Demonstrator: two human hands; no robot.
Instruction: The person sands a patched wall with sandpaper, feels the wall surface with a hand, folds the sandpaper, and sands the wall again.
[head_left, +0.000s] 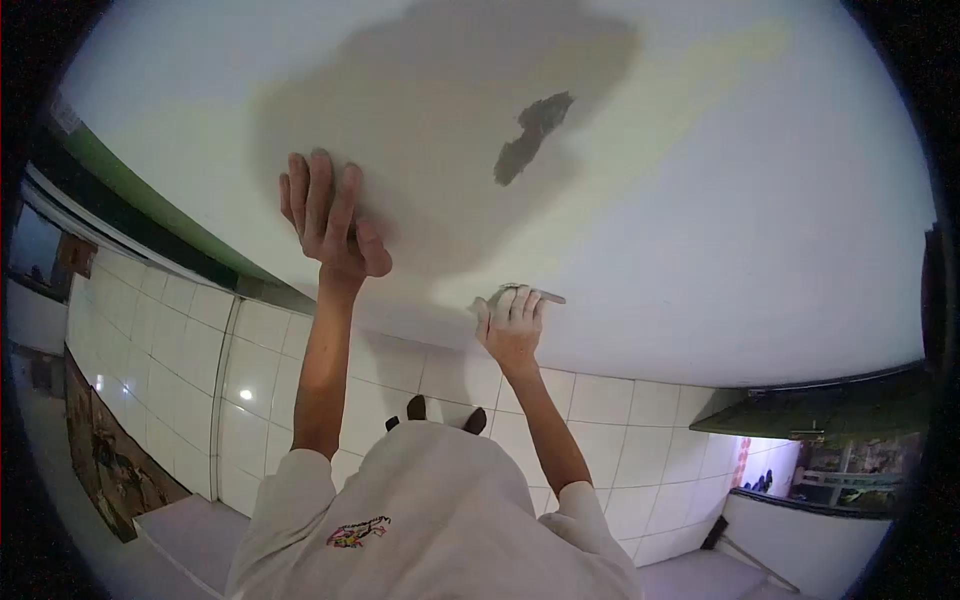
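"Textures?"
"I see smooth wall [720,220], with a ragged dark patch [533,140] beyond the right hand [512,332]."
"Grip?"
"Right pinches a thin flat piece [551,297], jutting rightward; left hand [335,225], farther left, open, fingers extended."

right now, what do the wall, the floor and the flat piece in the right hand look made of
Wall: probably painted plaster, matt, as a rough grey patch interrupts its smooth pale surface.
Floor: likely glazed ceramic tile, glossy, from its joint grid and reflections.
Flat piece: dull, perhaps board or abrasive paper; only a thin grey edge shows.
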